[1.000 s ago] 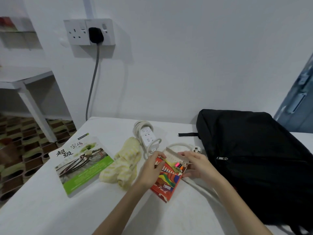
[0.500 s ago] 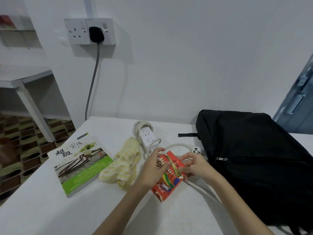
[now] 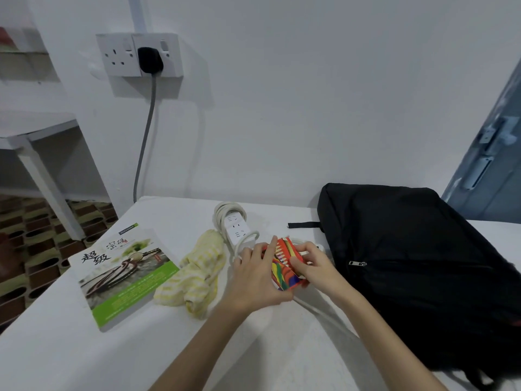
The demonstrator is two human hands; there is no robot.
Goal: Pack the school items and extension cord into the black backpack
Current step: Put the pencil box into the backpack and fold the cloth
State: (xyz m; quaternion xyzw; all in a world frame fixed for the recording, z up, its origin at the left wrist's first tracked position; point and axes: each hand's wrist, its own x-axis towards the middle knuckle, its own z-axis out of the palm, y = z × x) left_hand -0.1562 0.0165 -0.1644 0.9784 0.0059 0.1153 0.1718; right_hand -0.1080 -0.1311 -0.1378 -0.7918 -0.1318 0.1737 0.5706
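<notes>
Both my hands hold a red, many-coloured pencil box (image 3: 283, 263) just above the white table (image 3: 70, 351). My left hand (image 3: 258, 277) grips its left side with the fingers laid over the front. My right hand (image 3: 314, 268) pinches its right edge near the top. Behind the box lies a white extension cord (image 3: 236, 230) with its cable coiled. The black backpack (image 3: 423, 272) lies flat to the right, its zip shut. A book (image 3: 124, 273) with a green cover sits at the left, and a yellow cloth (image 3: 198, 273) lies beside it.
A wall socket (image 3: 139, 55) with a black plug and grey cable sits above the table's far left corner. A white shelf frame (image 3: 36, 153) stands left of the table over a patterned floor. A blue-grey door (image 3: 490, 153) is at the far right.
The box's white top flap stood open a second ago and is now closed. Both hands lifted the box and tipped it more upright.
</notes>
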